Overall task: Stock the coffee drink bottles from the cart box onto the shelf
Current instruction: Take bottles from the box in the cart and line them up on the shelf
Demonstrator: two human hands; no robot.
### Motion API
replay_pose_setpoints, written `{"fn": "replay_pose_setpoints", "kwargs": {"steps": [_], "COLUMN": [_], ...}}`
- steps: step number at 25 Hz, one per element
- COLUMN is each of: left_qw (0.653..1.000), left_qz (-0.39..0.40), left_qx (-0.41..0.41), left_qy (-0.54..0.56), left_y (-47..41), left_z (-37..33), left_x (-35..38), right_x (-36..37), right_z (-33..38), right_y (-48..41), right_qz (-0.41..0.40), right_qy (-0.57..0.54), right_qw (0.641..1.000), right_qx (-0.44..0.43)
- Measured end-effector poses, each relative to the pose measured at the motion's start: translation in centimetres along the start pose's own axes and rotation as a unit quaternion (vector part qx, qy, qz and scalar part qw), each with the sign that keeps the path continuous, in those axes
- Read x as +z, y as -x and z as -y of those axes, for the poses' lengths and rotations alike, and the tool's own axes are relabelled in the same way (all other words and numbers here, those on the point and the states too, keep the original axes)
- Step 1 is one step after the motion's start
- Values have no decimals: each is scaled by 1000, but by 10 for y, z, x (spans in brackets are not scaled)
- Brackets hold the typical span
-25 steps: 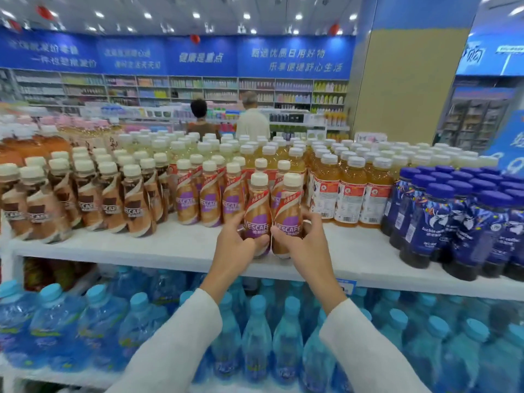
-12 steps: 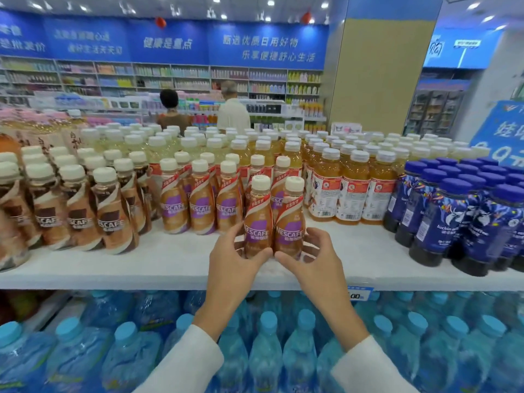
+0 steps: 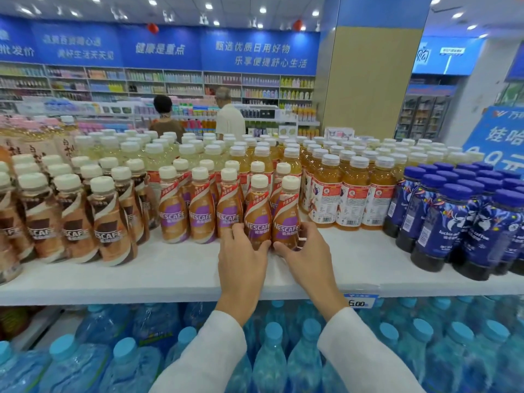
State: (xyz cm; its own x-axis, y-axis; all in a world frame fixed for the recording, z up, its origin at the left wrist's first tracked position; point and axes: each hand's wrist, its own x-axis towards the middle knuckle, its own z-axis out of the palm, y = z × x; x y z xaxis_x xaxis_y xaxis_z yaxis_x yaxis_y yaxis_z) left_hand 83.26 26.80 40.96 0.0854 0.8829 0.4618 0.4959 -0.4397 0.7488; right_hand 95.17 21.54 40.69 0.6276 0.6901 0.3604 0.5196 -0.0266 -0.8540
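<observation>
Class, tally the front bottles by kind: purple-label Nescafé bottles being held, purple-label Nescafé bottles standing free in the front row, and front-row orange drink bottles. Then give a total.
Held purple-label Nescafé bottles: 2
Free purple-label Nescafé bottles, front row: 3
Orange drink bottles, front row: 3
Total: 8

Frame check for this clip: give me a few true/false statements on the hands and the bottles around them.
1. Each hand has its grip on one purple-label coffee bottle. True: the left hand holds the left bottle, and the right hand holds the right bottle.
2. Both held bottles are upright on the white shelf. True, though the hands hide their bases.
3. The bottles at the shelf's right end have white caps. False: those dark bottles have blue caps.
4. The tier below holds canned drinks. False: it holds blue-capped water bottles.
</observation>
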Motion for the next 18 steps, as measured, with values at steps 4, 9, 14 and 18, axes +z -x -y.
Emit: {"fn": "replay_pose_setpoints", "kwargs": {"steps": [4,9,14,18], "left_qw": [1000,1000,1000,1000], "left_qz": [3,-10,-11,-10], "left_qx": [-13,19,13,-2], "left_qy": [-2,-21,-12,-8], "left_y": [-12,-18,-21,-22], "left_z": [-2,0,1,1], "left_x": [8,15,18,19], "right_x": [6,11,14,16], "right_z": [2,-1,-4,-5], "right_y": [-15,-22,-26,-29], "right_qz": [17,16,15,14], "right_qy": [-1,-10,-15,-4], "right_qw": [1000,1000,1000,1000], "right_qx": [5,10,17,19]}}
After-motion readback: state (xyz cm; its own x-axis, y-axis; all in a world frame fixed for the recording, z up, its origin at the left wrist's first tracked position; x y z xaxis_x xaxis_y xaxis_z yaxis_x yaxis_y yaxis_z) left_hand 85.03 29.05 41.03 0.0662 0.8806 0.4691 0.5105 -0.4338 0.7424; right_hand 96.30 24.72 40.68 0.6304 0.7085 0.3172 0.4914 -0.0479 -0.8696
